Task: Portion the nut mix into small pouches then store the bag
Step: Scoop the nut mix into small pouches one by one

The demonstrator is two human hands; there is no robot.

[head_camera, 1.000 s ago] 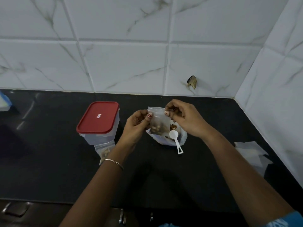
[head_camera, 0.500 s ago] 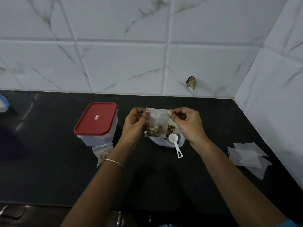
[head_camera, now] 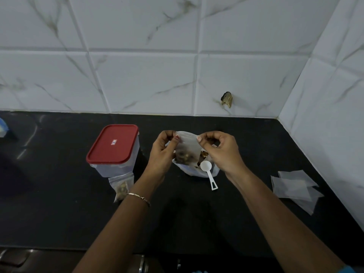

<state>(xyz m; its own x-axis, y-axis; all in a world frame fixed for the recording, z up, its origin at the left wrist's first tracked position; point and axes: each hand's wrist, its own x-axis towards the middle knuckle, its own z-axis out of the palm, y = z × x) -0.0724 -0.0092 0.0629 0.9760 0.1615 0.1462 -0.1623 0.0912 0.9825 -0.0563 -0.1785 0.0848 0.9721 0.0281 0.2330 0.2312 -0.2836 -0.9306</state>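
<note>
A small clear pouch [head_camera: 188, 148] with nuts in its lower half hangs above the counter. My left hand [head_camera: 163, 154] pinches its top left corner and my right hand [head_camera: 220, 150] pinches its top right corner. Behind and below it the open white nut mix bag [head_camera: 195, 171] lies on the black counter [head_camera: 59, 213], nuts showing at its mouth. A white plastic scoop [head_camera: 207, 170] leans out of the bag, handle toward me. A filled pouch [head_camera: 121, 186] lies in front of the red-lidded container [head_camera: 113, 148].
Several empty clear pouches [head_camera: 293, 187] lie in a loose pile at the right, near the tiled side wall. The tiled back wall runs along the counter's far edge. A blue-and-white object [head_camera: 3, 128] sits at the far left edge.
Both hands have stayed on the pouch's top edge and lifted it slightly, the right thumb having slid along the top toward the corner. The camera has shifted a little.
</note>
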